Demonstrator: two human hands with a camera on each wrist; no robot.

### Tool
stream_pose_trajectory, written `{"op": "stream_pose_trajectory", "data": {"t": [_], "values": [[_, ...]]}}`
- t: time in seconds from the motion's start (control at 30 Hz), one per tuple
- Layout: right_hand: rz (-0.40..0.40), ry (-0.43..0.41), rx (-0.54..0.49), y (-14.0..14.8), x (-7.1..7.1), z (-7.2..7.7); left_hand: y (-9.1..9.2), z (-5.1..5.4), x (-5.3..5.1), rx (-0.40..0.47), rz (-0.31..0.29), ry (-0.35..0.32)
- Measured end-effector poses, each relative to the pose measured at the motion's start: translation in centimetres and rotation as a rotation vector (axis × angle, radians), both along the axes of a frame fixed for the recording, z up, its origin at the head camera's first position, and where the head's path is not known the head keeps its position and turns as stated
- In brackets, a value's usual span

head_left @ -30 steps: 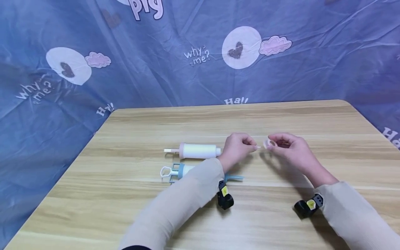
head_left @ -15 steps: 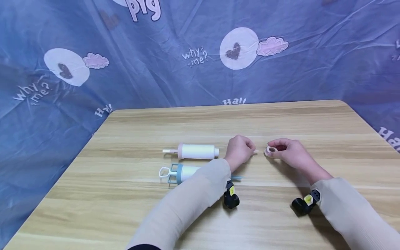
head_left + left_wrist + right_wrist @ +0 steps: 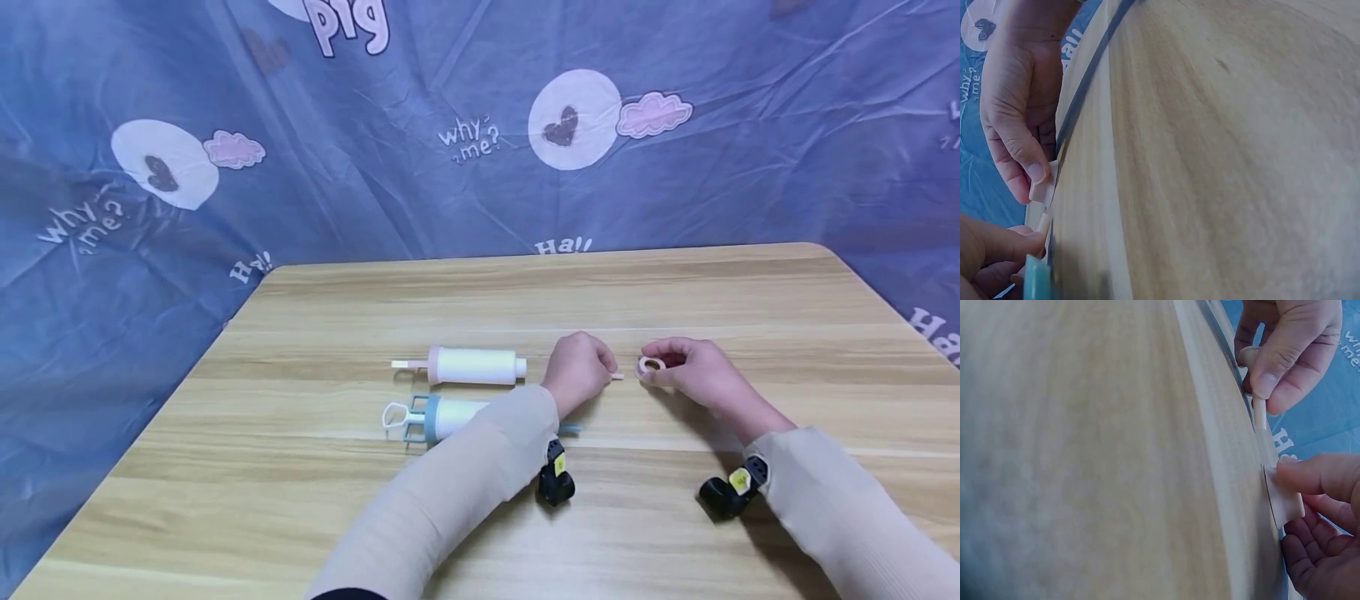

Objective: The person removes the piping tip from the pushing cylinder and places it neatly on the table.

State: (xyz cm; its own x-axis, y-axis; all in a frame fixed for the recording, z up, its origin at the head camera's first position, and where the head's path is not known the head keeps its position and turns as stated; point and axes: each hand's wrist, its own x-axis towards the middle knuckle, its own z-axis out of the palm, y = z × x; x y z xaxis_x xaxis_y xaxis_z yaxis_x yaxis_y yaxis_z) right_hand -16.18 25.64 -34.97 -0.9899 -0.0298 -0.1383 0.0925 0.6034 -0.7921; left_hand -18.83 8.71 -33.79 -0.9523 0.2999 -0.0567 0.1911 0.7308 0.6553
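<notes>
In the head view my left hand (image 3: 577,369) pinches a thin pale stick (image 3: 617,377). The right wrist view shows this stick (image 3: 1260,415) between thumb and fingers, with a rounded knob at its rear. Facing it, my right hand (image 3: 693,371) holds a small white ring-shaped roll (image 3: 642,373), tape-like, between thumb and fingers. A pale, thin strip (image 3: 1265,447) lies between the roll (image 3: 1285,503) and the stick's tip; whether it joins both I cannot tell. Both hands are low over the wooden table (image 3: 675,525).
Left of my hands lies a white pump-like cylinder (image 3: 476,367) with a pink collar. Nearer me lies another white cylinder (image 3: 456,417) with a blue collar and loop handle, partly behind my left sleeve. A patterned blue cloth (image 3: 360,167) hangs behind the table.
Both hands have lowered slightly toward the table; the left one has shifted a little right. The roll has tilted in my right fingers. Both hands keep their holds.
</notes>
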Motion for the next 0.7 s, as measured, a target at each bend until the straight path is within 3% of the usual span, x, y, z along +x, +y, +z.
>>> {"op": "stream_pose_trajectory", "data": {"t": [0.43, 0.57, 0.7], "values": [[0.007, 0.004, -0.011, -0.1, 0.2, 0.1, -0.4, 0.0, 0.2, -0.038, -0.03, 0.033], [0.002, 0.007, -0.009, -0.4, 0.3, 0.2, -1.5, 0.9, 0.0, -0.064, -0.065, 0.067], [-0.004, 0.006, -0.006, -0.6, 0.5, 0.6, -3.3, 2.0, 0.0, -0.035, -0.109, 0.084]]}}
